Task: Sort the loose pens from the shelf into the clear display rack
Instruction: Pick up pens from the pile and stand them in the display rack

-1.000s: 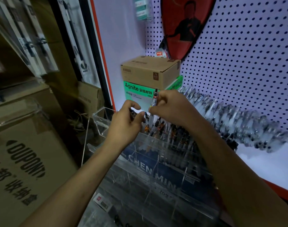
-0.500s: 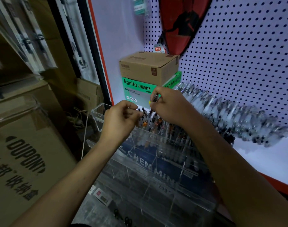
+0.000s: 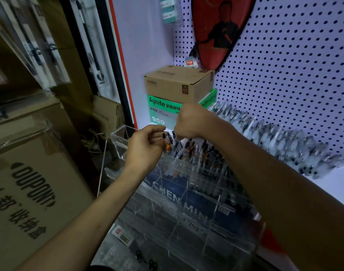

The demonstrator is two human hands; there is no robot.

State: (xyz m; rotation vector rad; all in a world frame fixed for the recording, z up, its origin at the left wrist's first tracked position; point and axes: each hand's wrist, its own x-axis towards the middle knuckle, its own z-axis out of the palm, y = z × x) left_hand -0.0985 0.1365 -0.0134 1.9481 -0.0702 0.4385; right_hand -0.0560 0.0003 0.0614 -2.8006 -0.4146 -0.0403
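Head view. The clear rack [image 3: 186, 192] fills the lower middle of the frame, its upper row packed with upright pens [image 3: 198, 151] whose caps stand just below and between the two hands. A printed blue strip shows through its front wall.

The left hand [image 3: 145, 147] sits at the centre of the frame, at the rack's upper left corner, fingers curled, thumb and fingertips pinching the tops of a few pens there, one of them with an orange band [image 3: 168, 146]. The right hand [image 3: 188, 120] is just above and to the right of it, nearly touching, curled into a fist with the knuckles toward the camera; its fingertips point down at the pen caps, but whether it holds a pen cannot be told, since the fist hides the palm side.

A long row of loose pens [image 3: 274, 137] lies on the white shelf [image 3: 339, 184] at the right, running from behind the right hand toward the right edge, well apart from the left hand.

Behind the hands, upper centre, a brown box [image 3: 179, 81] sits on a green box [image 3: 163, 108]. A pegboard [image 3: 294, 65] fills the upper right, with a red racket cover [image 3: 220, 30] hanging on it. A large carton [image 3: 30, 182] stands at the lower left.
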